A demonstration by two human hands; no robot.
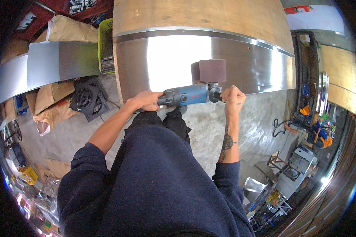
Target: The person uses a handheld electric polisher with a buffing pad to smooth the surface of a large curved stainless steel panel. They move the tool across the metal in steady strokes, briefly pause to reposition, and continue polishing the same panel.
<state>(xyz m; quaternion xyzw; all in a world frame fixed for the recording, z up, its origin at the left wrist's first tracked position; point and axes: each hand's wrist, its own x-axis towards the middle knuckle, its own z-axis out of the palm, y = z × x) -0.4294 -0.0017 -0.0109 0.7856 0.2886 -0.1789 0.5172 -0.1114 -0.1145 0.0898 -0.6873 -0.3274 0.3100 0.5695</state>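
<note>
A blue handheld drum sander (pixel 192 95) lies crosswise in front of me at the near edge of a shiny stainless steel sheet (pixel 241 67). Around its rear grip my left hand (pixel 148 100) is closed. My right hand (pixel 234 98) grips the black side handle near the tool's head. The wide brownish-red sanding drum (pixel 213 71) sits over the steel, its dark reflection or shadow beside it; whether it touches the surface I cannot tell. Under the sheet is a wooden tabletop (pixel 209 14), and the sheet's far side has a raised lip.
A yellow-green plastic basket (pixel 105 35) holding dark flat pieces stands left of the table. Beyond it lie metal panels (pixel 61 59), cardboard (pixel 53 94) and a black fan-like unit (pixel 87 98) on the concrete floor (pixel 209 130). At right are a looped black hose (pixel 279 128) and a workbench with clutter.
</note>
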